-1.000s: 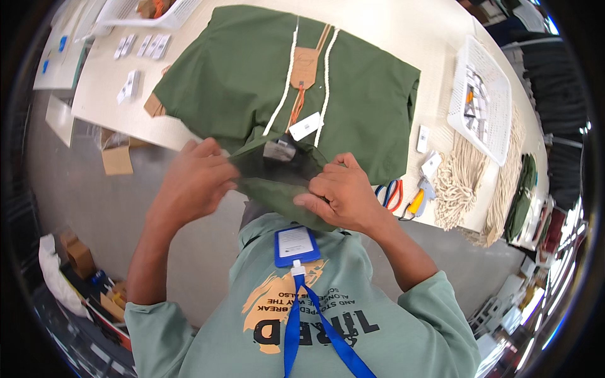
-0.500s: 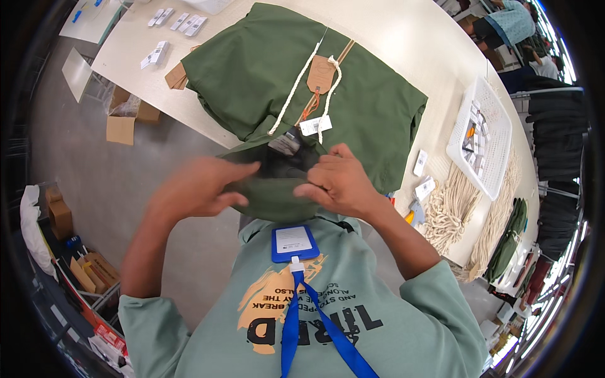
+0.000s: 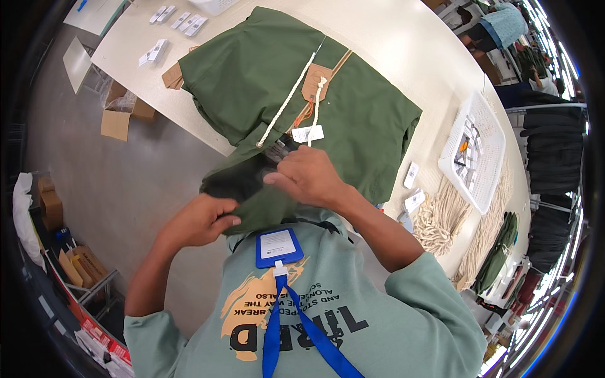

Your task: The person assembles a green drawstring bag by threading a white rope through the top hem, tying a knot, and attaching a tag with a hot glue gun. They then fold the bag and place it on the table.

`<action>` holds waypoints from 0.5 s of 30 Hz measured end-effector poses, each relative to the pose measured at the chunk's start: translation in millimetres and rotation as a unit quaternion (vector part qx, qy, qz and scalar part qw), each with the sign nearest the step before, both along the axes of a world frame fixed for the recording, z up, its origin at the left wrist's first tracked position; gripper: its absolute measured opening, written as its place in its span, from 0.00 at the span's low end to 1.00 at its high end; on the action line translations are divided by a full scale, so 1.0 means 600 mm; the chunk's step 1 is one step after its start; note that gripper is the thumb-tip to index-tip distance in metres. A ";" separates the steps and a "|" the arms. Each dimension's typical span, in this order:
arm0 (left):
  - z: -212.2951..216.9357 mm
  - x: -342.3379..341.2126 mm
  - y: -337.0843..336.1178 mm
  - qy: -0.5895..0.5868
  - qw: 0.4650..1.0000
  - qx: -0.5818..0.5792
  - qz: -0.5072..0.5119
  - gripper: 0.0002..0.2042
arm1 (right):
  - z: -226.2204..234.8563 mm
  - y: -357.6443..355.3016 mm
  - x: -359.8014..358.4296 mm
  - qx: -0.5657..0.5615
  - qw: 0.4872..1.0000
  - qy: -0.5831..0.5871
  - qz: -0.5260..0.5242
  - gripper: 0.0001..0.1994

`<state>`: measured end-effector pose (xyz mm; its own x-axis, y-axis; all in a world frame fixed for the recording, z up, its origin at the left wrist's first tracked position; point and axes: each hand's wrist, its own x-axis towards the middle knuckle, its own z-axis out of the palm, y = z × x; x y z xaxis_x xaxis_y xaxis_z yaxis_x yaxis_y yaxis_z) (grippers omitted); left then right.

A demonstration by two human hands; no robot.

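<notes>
A dark green jacket with a tan zip line lies on the table, its neck end drawn over the near edge toward me. My left hand pinches the left end of that dark, open fabric loop. On its other side my right hand is closed on the edge, thumb pointing left. A printed label shows inside the opening, partly blurred. White rope cords run up the front from an eyelet. Beside them hang a brown leather-like tag and a white paper tag near my right hand.
At the right stands a white perforated basket holding small tags, beside bundles of cream rope. Stacks of white tags lie at the far left of the table. An open cardboard box sits on the floor.
The opening has been pulled left and slants more. My left hand moved down, my right hand left. The right-hand cord now hangs straighter over the tag.
</notes>
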<state>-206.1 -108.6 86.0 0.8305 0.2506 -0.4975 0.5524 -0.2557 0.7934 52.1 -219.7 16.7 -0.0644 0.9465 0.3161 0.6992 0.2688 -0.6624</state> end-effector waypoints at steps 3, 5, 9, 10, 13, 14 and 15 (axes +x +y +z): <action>0.001 -0.042 -0.026 0.078 0.997 0.008 -0.013 0.10 | -0.023 0.014 0.019 0.051 0.999 -0.019 -0.003 0.18; 0.007 -0.079 -0.046 0.117 0.993 0.013 0.011 0.09 | -0.051 0.042 0.051 0.078 0.996 -0.018 -0.039 0.11; -0.013 -0.121 -0.107 0.129 0.981 0.143 0.021 0.07 | -0.101 0.089 0.138 -0.048 0.967 -0.030 -0.248 0.09; -0.023 -0.126 -0.123 0.144 0.977 0.154 0.041 0.07 | -0.108 0.096 0.154 -0.063 0.972 -0.078 -0.214 0.10; -0.062 -0.135 -0.170 0.181 0.963 0.179 0.085 0.10 | -0.124 0.103 0.179 -0.085 0.972 -0.176 -0.130 0.11; -0.078 -0.139 -0.181 0.179 0.962 0.181 0.104 0.11 | -0.124 0.103 0.186 -0.083 0.974 -0.176 -0.116 0.10; -0.094 -0.143 -0.192 0.176 0.959 0.186 0.122 0.13 | -0.123 0.101 0.193 -0.085 0.976 -0.173 -0.096 0.10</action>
